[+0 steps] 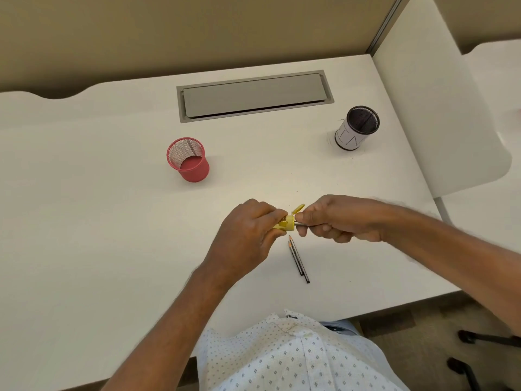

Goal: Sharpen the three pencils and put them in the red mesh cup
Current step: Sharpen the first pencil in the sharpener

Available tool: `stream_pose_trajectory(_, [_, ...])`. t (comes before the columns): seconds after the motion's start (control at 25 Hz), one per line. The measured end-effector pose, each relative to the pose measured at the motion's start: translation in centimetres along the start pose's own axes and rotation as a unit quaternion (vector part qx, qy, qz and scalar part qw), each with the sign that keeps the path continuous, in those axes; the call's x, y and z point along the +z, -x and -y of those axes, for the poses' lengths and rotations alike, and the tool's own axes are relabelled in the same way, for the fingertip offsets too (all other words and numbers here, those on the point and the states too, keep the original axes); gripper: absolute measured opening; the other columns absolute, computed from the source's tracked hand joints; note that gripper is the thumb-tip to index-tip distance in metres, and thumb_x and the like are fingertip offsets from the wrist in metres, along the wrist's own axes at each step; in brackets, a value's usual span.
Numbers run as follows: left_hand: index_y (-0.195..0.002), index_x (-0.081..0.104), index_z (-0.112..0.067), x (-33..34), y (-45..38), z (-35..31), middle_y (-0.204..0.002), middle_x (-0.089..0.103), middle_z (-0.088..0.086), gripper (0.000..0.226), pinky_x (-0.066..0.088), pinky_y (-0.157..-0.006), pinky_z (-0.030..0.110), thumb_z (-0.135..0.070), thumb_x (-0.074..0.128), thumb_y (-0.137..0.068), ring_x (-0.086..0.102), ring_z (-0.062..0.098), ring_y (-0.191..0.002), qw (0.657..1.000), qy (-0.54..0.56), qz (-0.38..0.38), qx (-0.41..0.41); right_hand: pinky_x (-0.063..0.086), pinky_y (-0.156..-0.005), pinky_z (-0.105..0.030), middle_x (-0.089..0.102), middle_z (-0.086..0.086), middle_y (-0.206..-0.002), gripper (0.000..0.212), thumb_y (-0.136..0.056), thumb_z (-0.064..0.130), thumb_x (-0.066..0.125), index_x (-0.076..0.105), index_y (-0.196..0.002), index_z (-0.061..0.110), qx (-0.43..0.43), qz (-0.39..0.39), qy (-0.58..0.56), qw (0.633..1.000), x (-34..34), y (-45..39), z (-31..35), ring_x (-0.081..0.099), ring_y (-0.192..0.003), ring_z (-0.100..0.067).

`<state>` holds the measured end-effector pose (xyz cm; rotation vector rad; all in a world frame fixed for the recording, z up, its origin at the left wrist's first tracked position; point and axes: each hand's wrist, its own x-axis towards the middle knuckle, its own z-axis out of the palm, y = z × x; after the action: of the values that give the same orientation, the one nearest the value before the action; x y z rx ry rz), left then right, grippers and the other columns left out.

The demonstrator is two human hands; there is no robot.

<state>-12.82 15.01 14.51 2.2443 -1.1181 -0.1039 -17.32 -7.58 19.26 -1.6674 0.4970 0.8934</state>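
**One pencil in the sharpener, none in the cup**

The left hand [248, 232] grips a small yellow plastic sharpener [286, 223]. The right hand [338, 218] pinches a thin dark pencil [301, 223] pushed into it. Two dark pencils [298, 259] lie just below. The red mesh cup [188, 160], upper left, looks empty.

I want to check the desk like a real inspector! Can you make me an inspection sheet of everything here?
Surface: white desk, grey hatch closed at the back.
Job's things: red mesh cup upright, empty; two pencils lying side by side; third pencil pushed into the yellow sharpener.
Clutter: black cup with a white label, far right.
Grippers: left hand holds the sharpener; right hand fingers grip the pencil.
Cables: nothing seen.
Surroundings: beige partition, white side panel, chair base on the floor.
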Motion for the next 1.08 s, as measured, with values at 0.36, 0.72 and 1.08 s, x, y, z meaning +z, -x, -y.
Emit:
stream_pose_trajectory(0.36, [-0.117, 0.073, -0.016, -0.3, -0.3, 0.3, -0.103, 0.071, -0.001, 0.029, 0.053, -0.076, 0.033, -0.025, 0.076, -0.090, 0.060, 0.018, -0.091, 0.997, 0.057, 0.015, -0.051, 0.043, -0.051, -0.037, 0.060, -0.001, -0.077, 0.007, -0.100, 0.013, 0.065, 0.072, -0.099, 0.014, -0.407, -0.330, 0.580, 0.623, 2.2, 0.8, -3.3, 0.051, -0.062, -0.022])
stream_pose_trajectory(0.72, [-0.112, 0.075, -0.011, -0.1, -0.3, 0.1, -0.099, 0.073, 0.003, 0.029, 0.054, -0.071, 0.038, -0.022, 0.080, -0.086, 0.063, 0.024, -0.084, 1.000, -0.013, -0.013, 0.008, 0.023, -0.044, -0.019, 0.039, 0.007, -0.058, 0.037, -0.104, 0.044, 0.056, 0.073, -0.087, 0.016, 0.024, 0.047, -0.012, 0.999, -1.1, -0.6, 0.4, 0.025, -0.050, -0.009])
stream_pose_trajectory(1.08, [-0.116, 0.074, -0.015, 0.1, -0.4, 0.0, -0.102, 0.072, -0.001, 0.029, 0.054, -0.074, 0.034, -0.025, 0.078, -0.089, 0.061, 0.018, -0.090, 0.997, 0.058, 0.016, -0.040, 0.044, -0.050, -0.035, 0.063, 0.002, -0.076, 0.012, -0.103, 0.021, 0.063, 0.073, -0.101, 0.015, -0.388, -0.306, 0.545, 0.677, 2.2, 1.2, -3.9, 0.054, -0.061, -0.021])
